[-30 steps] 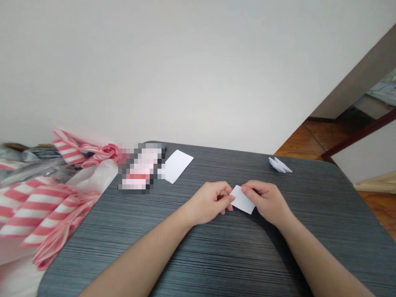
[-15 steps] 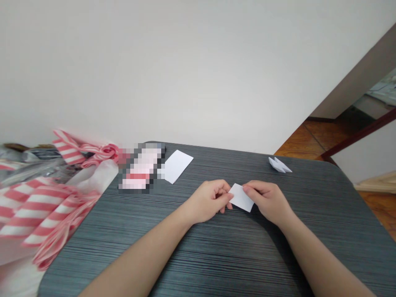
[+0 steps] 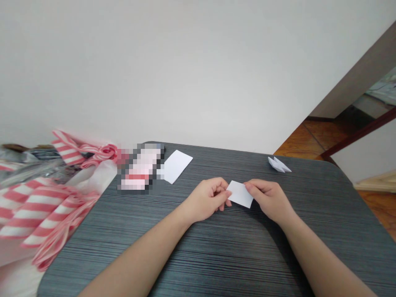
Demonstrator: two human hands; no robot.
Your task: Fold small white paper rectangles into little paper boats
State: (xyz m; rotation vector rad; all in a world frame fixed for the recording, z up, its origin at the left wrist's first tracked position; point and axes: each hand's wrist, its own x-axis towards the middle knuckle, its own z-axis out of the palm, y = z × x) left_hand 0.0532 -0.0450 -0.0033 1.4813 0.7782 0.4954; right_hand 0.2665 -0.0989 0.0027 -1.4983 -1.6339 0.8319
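Note:
Between my hands is a small white piece of paper (image 3: 240,194), roughly square and held just above the dark table. My left hand (image 3: 208,199) pinches its left edge between thumb and fingers. At the upper right edge, my right hand (image 3: 268,201) grips it with the thumb on top and the fingers behind. Farther back on the right lies a folded white paper piece (image 3: 279,164) with pointed ends. A flat white paper sheet (image 3: 177,166) rests on the table to the left, beyond my left hand.
The dark wood-grain table (image 3: 198,260) stands against a pale wall (image 3: 198,74). A pixelated phone-like object (image 3: 141,167) lies at its back left. Red-and-white striped cloth (image 3: 46,206) is heaped past the left edge. A doorway with brown floor tiles (image 3: 298,138) is at right.
Both hands have shifted very slightly up with the paper, which now lies a little flatter and shows more of its face. The other things stay where they were.

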